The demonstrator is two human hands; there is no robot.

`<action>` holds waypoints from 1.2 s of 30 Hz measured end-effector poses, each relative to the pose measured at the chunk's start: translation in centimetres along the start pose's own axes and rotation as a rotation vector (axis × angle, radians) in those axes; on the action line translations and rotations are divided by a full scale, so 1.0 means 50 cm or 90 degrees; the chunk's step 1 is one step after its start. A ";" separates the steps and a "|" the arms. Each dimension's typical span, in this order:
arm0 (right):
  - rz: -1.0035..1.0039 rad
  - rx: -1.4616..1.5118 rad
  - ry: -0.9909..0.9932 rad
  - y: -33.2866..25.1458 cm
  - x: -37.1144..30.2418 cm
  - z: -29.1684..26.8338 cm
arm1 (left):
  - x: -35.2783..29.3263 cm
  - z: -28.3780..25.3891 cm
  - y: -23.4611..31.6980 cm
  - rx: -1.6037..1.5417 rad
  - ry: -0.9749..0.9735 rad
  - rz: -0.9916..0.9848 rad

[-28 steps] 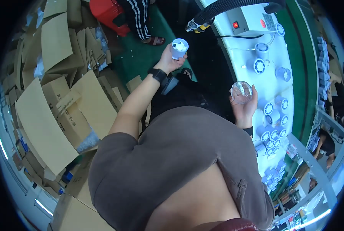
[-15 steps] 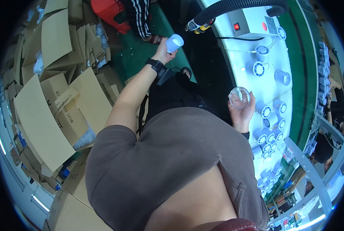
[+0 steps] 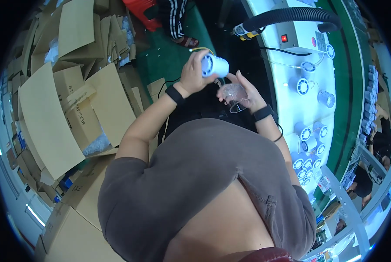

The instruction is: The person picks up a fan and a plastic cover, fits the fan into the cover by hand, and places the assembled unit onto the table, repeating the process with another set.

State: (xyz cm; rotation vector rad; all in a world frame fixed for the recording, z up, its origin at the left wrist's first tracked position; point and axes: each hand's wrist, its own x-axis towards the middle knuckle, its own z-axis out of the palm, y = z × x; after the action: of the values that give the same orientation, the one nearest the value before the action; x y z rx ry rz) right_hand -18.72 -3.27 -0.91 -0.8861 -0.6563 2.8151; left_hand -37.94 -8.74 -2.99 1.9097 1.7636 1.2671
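My left hand (image 3: pixel 192 75) is closed around a white cylindrical housing (image 3: pixel 218 66). The housing is tilted, with a slotted round end turned toward my fingers. Close by on the right, my right hand (image 3: pixel 250 92) holds a clear plastic cup (image 3: pixel 235 98) in its fingers, its wide rim facing down toward me. The two pieces are near each other but apart. A thin yellow wire (image 3: pixel 200 49) shows just above my left fingers; where it leads is hidden.
The white-topped table (image 3: pixel 287 102) on my right bears several similar housings (image 3: pixel 302 86), a grey box with a red switch (image 3: pixel 293 41) and a black corrugated hose (image 3: pixel 291 16). Open cardboard boxes (image 3: pixel 51 118) stand on my left. A person in striped trousers (image 3: pixel 173 19) is beyond, near a red stool (image 3: pixel 143 13).
My left hand has moved right and turned the housing so its slotted end shows. My right hand has come left from the table's edge with the clear cup, now tipped over.
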 end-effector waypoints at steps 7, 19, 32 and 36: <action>-0.038 -0.003 -0.091 0.039 0.067 0.164 | -0.057 -0.170 0.047 -0.077 -0.020 0.064; -0.262 -0.392 0.075 0.115 0.089 0.335 | -0.113 -0.322 0.058 -0.952 -0.071 -0.589; -0.213 0.161 0.159 0.045 0.067 0.281 | -0.085 -0.323 -0.004 -0.248 0.012 -0.433; -0.369 -0.056 0.203 0.033 0.080 0.346 | -0.065 -0.321 0.001 0.033 0.018 -0.298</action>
State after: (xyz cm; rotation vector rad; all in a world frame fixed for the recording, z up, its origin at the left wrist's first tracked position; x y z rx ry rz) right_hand -31.84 -10.17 9.03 -0.9431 -0.8297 2.0979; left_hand -49.08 -17.50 5.17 1.3836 2.1088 1.0858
